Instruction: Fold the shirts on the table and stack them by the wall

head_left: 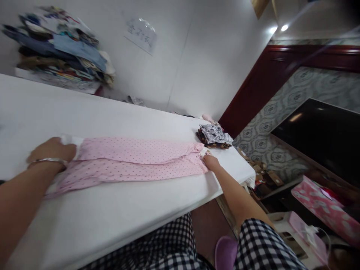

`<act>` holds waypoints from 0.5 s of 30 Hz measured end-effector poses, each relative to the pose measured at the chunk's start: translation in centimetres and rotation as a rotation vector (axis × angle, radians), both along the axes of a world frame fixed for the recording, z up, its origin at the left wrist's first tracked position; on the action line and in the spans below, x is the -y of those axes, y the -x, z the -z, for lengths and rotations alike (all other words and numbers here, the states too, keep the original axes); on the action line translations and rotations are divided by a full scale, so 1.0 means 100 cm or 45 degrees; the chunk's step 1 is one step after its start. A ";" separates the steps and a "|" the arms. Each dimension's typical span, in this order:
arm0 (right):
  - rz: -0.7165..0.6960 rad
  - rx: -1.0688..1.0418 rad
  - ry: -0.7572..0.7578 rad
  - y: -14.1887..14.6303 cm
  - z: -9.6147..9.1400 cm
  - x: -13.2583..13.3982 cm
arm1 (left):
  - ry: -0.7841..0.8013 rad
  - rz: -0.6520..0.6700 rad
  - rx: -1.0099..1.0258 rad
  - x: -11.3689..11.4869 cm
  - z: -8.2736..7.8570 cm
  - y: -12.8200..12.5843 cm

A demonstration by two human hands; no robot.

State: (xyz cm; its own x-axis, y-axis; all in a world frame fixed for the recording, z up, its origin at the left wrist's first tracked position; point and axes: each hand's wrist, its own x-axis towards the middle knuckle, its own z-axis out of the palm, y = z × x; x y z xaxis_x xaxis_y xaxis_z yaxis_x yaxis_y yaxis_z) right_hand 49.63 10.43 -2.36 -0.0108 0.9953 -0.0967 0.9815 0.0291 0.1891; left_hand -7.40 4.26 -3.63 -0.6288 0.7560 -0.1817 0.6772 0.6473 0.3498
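A pink dotted garment (135,161) lies stretched out lengthwise on a white table (112,221). My left hand (52,152), with a metal bangle on its wrist, is closed on the garment's left end by a white cuff. My right hand (210,162) pinches the garment's right end near the table's right edge. Both arms reach in from below.
A small folded stack of patterned cloth (215,135) sits at the table's far right corner. A tall pile of folded clothes (60,48) stands at the back left against the white wall. Boxes, a pink patterned box (326,210) and a dark screen lie to the right, below the table.
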 end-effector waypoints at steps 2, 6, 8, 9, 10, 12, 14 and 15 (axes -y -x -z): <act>-0.038 0.006 -0.008 0.001 0.002 0.005 | -0.068 -0.006 0.101 0.011 -0.017 -0.015; -0.120 -0.023 -0.036 -0.004 0.001 0.008 | -0.143 0.025 0.109 0.020 -0.023 -0.024; -0.131 -0.041 -0.025 -0.006 -0.001 0.005 | -0.169 0.014 0.093 0.020 -0.019 -0.021; -0.131 -0.057 -0.030 -0.005 -0.002 0.003 | -0.176 0.000 0.085 0.020 -0.017 -0.020; -0.149 -0.095 -0.062 -0.001 -0.003 0.001 | -0.180 -0.012 0.080 0.019 -0.015 -0.019; -0.278 -0.256 -0.176 0.018 -0.006 0.000 | -0.179 -0.034 0.069 0.017 -0.011 -0.018; -0.500 -0.490 -0.291 0.053 -0.009 0.005 | -0.168 -0.038 0.058 0.015 -0.008 -0.017; -0.615 -0.602 -0.316 0.075 -0.010 0.009 | -0.158 -0.036 0.050 0.014 -0.007 -0.016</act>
State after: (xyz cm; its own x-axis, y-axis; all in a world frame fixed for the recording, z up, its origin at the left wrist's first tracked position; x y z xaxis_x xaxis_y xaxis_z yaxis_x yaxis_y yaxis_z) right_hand 42.10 9.52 -1.34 -0.4404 0.8606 0.2557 0.8483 0.4922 -0.1952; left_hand -5.75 2.85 -2.92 -0.6441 0.7566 -0.1127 0.6437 0.6157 0.4545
